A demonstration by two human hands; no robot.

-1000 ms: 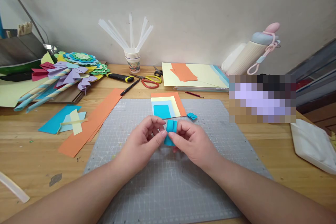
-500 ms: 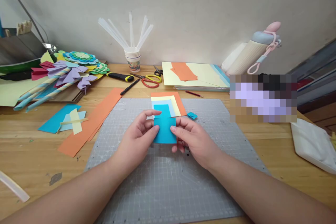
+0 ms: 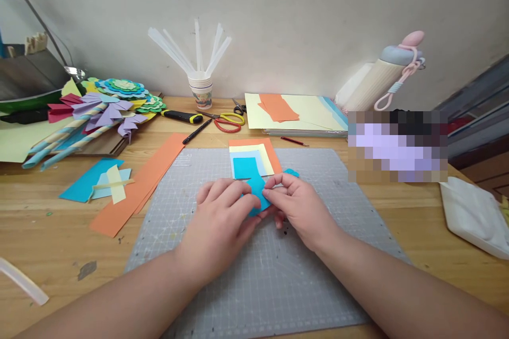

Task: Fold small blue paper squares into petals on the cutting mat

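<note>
Both my hands meet over a grey cutting mat on a small blue paper piece. My left hand lies over the paper's left part with fingers curled down on it. My right hand pinches the paper's right edge between thumb and fingers. Much of the blue paper is hidden under my fingers. Just beyond it lies a stack of paper squares, orange, yellow, pale blue and blue. A small blue folded scrap sits by my right hand.
Orange paper strips and blue offcuts lie left of the mat. Paper flowers, a utility knife, scissors, a cup of glue sticks, sheets of paper and a bottle line the back.
The blue paper was folded narrow, then opened flat as a rectangle; now it is turned at an angle and pressed toward the mat, with my left hand over it.
</note>
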